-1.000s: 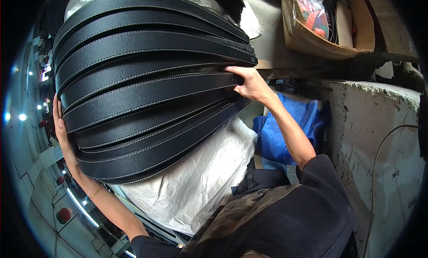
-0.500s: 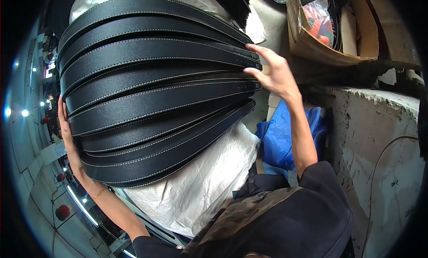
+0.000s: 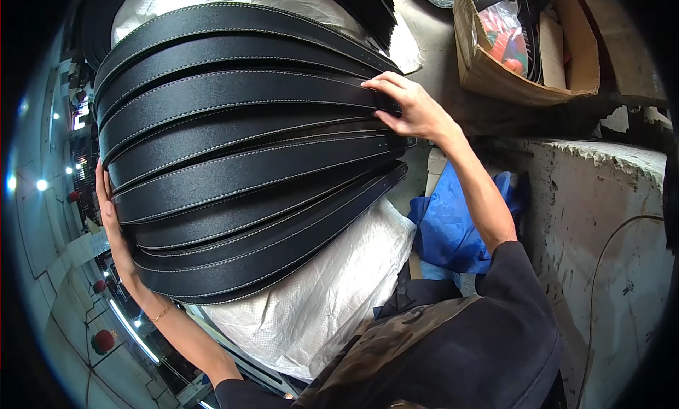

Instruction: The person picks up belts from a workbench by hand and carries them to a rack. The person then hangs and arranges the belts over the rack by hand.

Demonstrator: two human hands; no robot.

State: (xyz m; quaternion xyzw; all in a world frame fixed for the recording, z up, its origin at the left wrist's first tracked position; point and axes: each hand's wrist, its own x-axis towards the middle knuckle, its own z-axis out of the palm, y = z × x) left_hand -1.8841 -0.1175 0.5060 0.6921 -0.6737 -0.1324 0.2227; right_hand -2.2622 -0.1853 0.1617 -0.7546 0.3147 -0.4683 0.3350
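Black belts with pale stitched edges [image 3: 233, 87] lie fanned in overlapping curves on white woven sacking [image 3: 304, 310]. My left hand [image 3: 106, 193] rests along their left, bent side, its fingers extended and partly hidden behind them. At the right, my right hand [image 3: 407, 108] curls its thumb and fingers around the ends of belts in the middle of the fan. The fingertips lie on the upper belt and the thumb is just below. More black strips [image 3: 364, 9] are at the top.
A cardboard box [image 3: 523, 87] at the upper right holds a plastic bag with red contents [image 3: 503, 41]. Blue fabric [image 3: 453, 225] lies below my right forearm. A rough pale concrete block [image 3: 601, 232] stands at the right, with a thin cable across it.
My right hand let go of lower belt ends, moved up and open, and now closes around belt ends higher in the fan. My left hand stays on the left side.
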